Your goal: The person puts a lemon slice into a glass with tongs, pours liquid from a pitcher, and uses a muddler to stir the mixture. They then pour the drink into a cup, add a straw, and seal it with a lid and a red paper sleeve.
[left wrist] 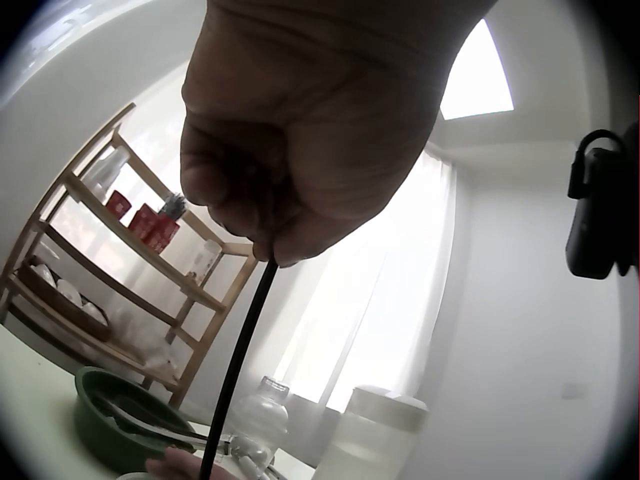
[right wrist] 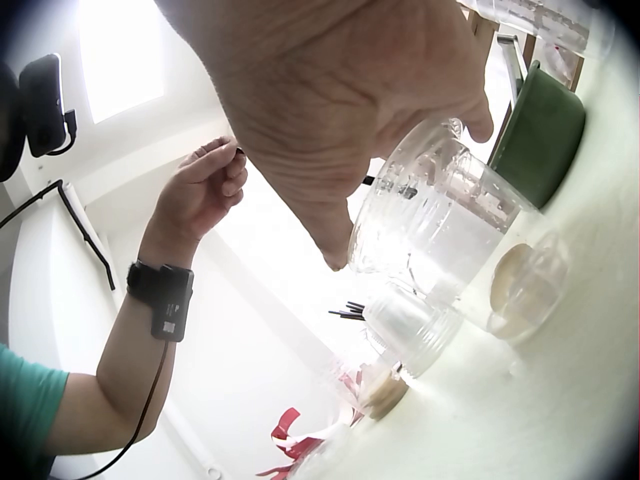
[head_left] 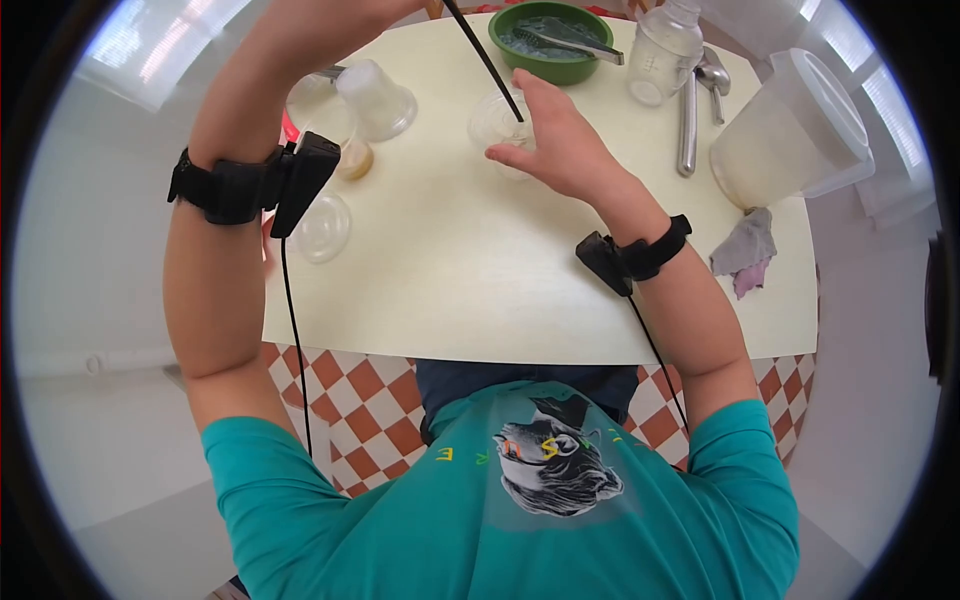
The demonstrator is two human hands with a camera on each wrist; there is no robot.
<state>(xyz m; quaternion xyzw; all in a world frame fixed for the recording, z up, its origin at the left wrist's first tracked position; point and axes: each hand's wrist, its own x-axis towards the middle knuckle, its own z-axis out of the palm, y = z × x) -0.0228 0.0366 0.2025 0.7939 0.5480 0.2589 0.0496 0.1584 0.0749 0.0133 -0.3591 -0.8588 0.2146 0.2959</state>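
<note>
My left hand [head_left: 330,32] is raised high over the table's left side. Its curled fingers grip the top of a long, thin black straw [head_left: 485,60], which slants down to a clear plastic cup [right wrist: 435,215]. The straw's lower end overlaps the cup in the head view. At this cup, my right hand [head_left: 575,145] has its thumb on one side and its fingers on the other, right at the rim. In the right wrist view, part of the far side of the cup is hidden by that hand.
A green bowl [head_left: 505,45] with metal tongs [head_left: 575,45] stands at the back. To the right are a clear jar [head_left: 660,60], a metal squeezer [head_left: 688,125], a lidded pitcher [head_left: 780,140] and a cloth [head_left: 745,245]. Upturned-looking clear cups [head_left: 378,100] and a lid [head_left: 323,228] lie left.
</note>
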